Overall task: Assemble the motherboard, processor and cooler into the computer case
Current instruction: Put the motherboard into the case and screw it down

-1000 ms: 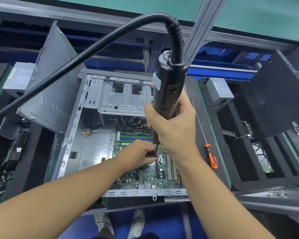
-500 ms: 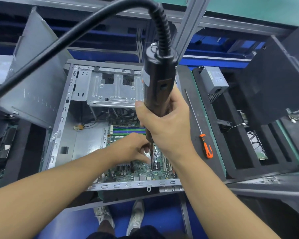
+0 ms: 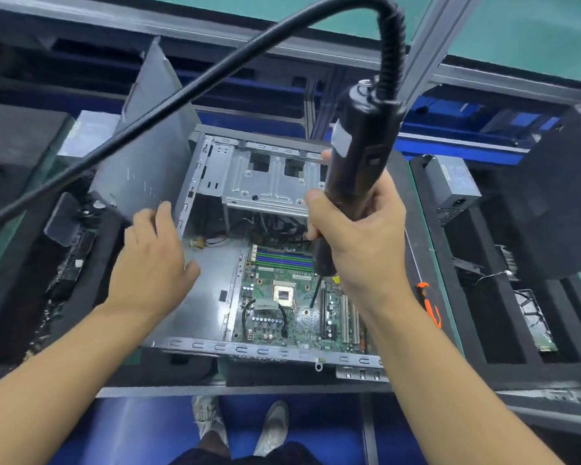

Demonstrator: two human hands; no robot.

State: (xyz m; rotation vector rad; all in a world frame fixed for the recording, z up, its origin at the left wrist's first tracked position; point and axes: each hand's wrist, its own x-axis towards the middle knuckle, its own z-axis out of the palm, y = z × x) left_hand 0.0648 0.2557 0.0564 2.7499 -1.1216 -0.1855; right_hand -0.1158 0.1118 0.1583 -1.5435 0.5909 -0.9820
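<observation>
Motherboard (image 3: 299, 325) lies flat in the computer case (image 3: 212, 307). From the head view, our right hand (image 3: 363, 250) wraps the electric screwdriver (image 3: 359, 162), bit (image 3: 316, 293) near a board hole (image 3: 306, 312); we should hold it plumb. Our left hand (image 3: 151, 260) hovers slack, holding nothing.

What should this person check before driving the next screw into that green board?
1. Right hand grips the electric screwdriver: ok.
2. Bit seated on a screw: cannot tell; it points at the motherboard beside the processor socket.
3. Left hand away from the bit: ok, at the left wall of the case.
4. Motherboard lying inside the case: ok.
5. Socket covered: not ok, it lies bare.
6. Power cable off the board: ok, arcs overhead.
</observation>
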